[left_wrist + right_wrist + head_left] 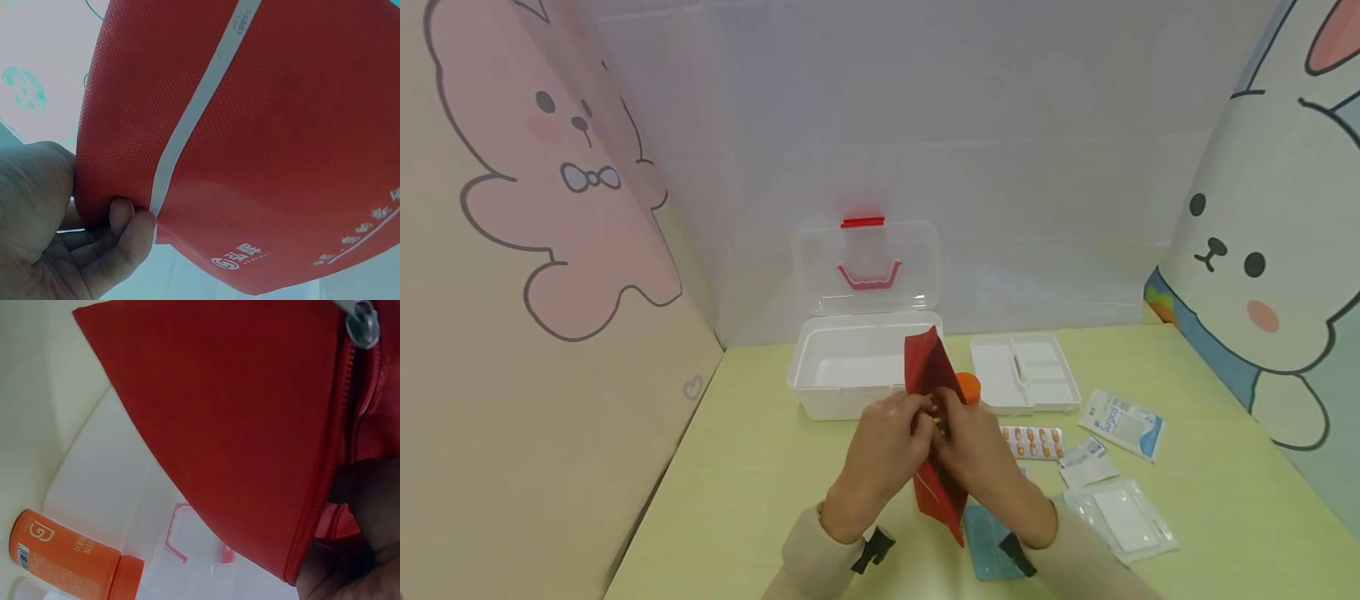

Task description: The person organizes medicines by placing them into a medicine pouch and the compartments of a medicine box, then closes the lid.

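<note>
A red zippered pouch [936, 492] is held upright above the table, its zipper side parted. In the left wrist view the left hand [94, 244] pinches the edge of the pouch [250, 137], which has a white stripe and white print. From the other side the right hand [369, 537] grips the pouch [219, 412] by its opening, below the metal zipper pull [364, 326]. Seen from the head, the left hand [887, 450] and right hand [977, 450] are close together at the opening, where something yellowish shows between them. The pouch's inside is mostly hidden.
Behind the pouch stand an open clear box [827, 400] and an orange bottle [968, 387], with a white divided tray [1048, 371] to their right. A blister pack [1033, 443], small packets [1086, 462], a Surgical-type packet [1123, 425], a clear package [1123, 517] and a teal case [988, 546] lie rightward.
</note>
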Demonstrator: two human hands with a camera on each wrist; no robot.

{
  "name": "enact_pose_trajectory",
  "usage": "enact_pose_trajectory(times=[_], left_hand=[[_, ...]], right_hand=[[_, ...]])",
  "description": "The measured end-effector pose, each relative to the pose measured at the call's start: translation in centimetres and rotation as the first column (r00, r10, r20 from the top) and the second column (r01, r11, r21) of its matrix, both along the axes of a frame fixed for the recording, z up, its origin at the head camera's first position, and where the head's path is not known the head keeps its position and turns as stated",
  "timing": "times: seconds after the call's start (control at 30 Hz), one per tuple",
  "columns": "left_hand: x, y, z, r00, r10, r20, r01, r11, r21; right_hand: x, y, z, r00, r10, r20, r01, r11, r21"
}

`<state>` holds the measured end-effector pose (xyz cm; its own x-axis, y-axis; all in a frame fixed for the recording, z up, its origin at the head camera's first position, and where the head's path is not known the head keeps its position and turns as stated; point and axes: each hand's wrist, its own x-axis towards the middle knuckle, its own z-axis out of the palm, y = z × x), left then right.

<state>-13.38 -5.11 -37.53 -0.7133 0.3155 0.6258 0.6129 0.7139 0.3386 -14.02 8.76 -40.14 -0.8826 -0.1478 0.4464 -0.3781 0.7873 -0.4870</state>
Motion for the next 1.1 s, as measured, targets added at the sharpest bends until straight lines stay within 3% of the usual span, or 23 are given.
enact_pose_trajectory(times=[0.2,0.53,0.9,1.1], left_hand=[[0.1,0.0,-0.4,1.000,-0.001,-0.002,0.001,1.000,0.004],[0.1,-0.1,-0.7,1.000,-0.004,-0.006,0.004,1.000,0.020],[0.0,-0.6,-1.1,1.000,0.018,-0.019,-0.018,1.000,0.019],[0.0,-0.8,-1.0,1.000,0.021,-0.013,-0.021,1.000,0.020]], right_hand=[[-0.2,-0.4,-1.1,0.999,0.009,0.047,-0.010,1.000,0.026],[-0.1,-1.1,-1.7,0.997,0.067,0.034,-0.070,0.993,0.099],[0.7,-0.5,-0.4,0.989,0.061,0.136,-0.075,0.992,0.101],[1.2,0.4,1.0,0.991,0.083,0.105,-0.094,0.990,0.107]])
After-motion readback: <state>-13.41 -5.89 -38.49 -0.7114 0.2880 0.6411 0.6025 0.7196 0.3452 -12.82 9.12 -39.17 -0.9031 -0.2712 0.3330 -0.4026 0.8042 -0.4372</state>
